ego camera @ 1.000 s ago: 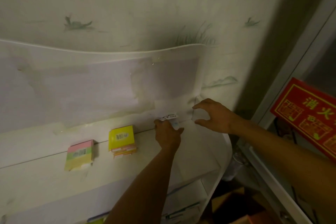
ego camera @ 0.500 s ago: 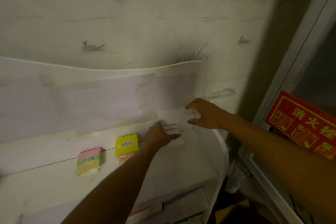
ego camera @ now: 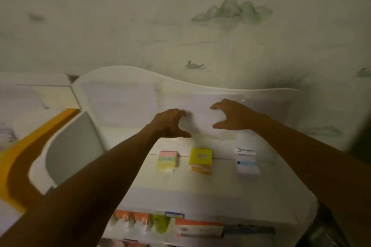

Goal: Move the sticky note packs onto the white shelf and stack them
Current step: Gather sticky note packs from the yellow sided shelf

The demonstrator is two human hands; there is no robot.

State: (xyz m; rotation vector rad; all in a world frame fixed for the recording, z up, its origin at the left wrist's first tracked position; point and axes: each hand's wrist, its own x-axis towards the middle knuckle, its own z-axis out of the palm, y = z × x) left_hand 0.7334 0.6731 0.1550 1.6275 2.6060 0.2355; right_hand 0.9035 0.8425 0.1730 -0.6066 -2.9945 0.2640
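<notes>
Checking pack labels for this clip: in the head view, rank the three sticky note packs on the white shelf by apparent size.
1. white and blue pack, looks largest.
2 and 3. yellow pack and pink and green pack, too alike to rank.
All three sit in one row, so nearness matters little.

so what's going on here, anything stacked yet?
A person is setting sticky note packs on the white shelf. Three lie in a row along the back: a pink and green pack, a yellow pack and a white and blue pack, apart from one another, none stacked. Left hand and right hand hover above them with fingers spread and curved, holding nothing.
</notes>
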